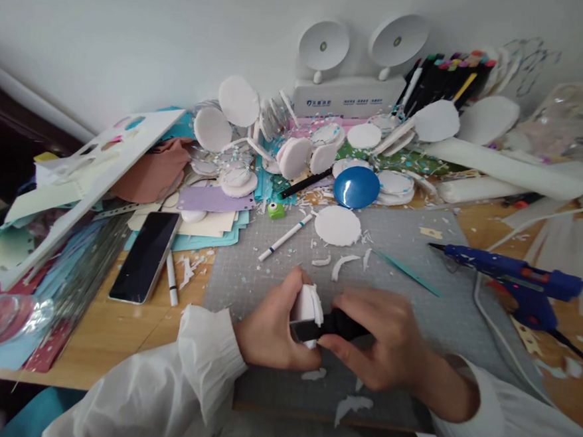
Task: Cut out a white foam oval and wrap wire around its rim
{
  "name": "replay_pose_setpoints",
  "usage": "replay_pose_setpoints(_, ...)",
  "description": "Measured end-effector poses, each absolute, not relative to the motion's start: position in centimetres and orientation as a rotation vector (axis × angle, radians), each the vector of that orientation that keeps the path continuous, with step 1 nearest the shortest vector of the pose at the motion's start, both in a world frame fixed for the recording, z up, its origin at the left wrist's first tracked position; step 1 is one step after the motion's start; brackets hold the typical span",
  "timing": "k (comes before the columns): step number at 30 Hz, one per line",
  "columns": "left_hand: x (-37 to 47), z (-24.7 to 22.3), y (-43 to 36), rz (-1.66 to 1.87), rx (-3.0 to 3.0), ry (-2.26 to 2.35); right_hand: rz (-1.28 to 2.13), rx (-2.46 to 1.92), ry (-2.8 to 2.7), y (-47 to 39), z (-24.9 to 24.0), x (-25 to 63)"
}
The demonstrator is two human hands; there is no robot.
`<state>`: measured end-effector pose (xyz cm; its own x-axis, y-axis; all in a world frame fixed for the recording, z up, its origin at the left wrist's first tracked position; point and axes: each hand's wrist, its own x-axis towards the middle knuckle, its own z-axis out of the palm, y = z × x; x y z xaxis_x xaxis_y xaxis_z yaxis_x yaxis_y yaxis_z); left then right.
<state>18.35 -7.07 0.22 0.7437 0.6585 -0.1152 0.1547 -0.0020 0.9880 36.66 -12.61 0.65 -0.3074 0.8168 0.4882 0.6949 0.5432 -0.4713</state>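
Observation:
My left hand (268, 330) is closed around a white foam piece (308, 304), its fingers wrapped about the sides. A black-handled knife (342, 325) is gripped in my right hand (383, 331), and its flat dark blade lies against the near side of the foam. Both hands are just above the grey cutting mat (248, 269), and the right one is slightly blurred. Curled white foam offcuts (345, 265) lie beyond the hands, with a torn scrap (352, 406) near the mat's front edge. Behind them rests a white foam disc (337, 226).
A blue glue gun (512, 270) and its cable lie at right. A white pen (286, 237), teal strip (407, 273) and blue dome (356, 187) sit on the mat or its back edge. At left are a phone (145, 256) and plastic bottle (7, 318). Foam discs crowd the back.

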Motion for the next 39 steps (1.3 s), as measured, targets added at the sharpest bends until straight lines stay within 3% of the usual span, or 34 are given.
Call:
replay_pose_setpoints(10,17.8,0.0,-7.4,0.569,1.683,0.496,0.212,-1.360,-1.906,-11.8,0.1,38.7)
replay_pose_setpoints(18,17.3,0.7,-6.2,0.509,1.813,0.746,0.170,-1.324,-1.953,-11.7,0.3,38.6)
replay_pose_setpoints(39,17.9,-1.1,-5.6,0.970,2.136,0.547,0.289,-1.164,-2.089,-12.4,0.4,36.5)
